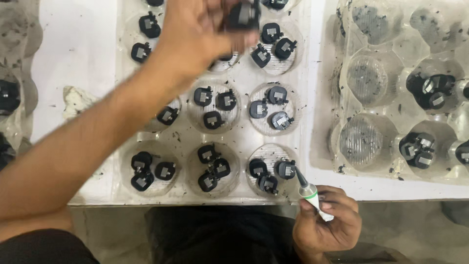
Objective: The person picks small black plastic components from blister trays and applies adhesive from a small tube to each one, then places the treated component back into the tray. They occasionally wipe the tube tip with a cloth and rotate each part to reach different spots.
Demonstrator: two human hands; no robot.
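Observation:
My left hand reaches across a clear plastic tray and grips one small black round part between its fingertips, above the tray's far cups. The tray's round cups each hold two or three black parts with grey square tops. My right hand is near the table's front edge, closed around a small white and green tube with a black nozzle. The nozzle points up toward the front right cup.
A second clear tray lies to the right, with some cups bare and others holding black parts. More black parts sit at the far left edge. A crumpled white scrap lies on the white table.

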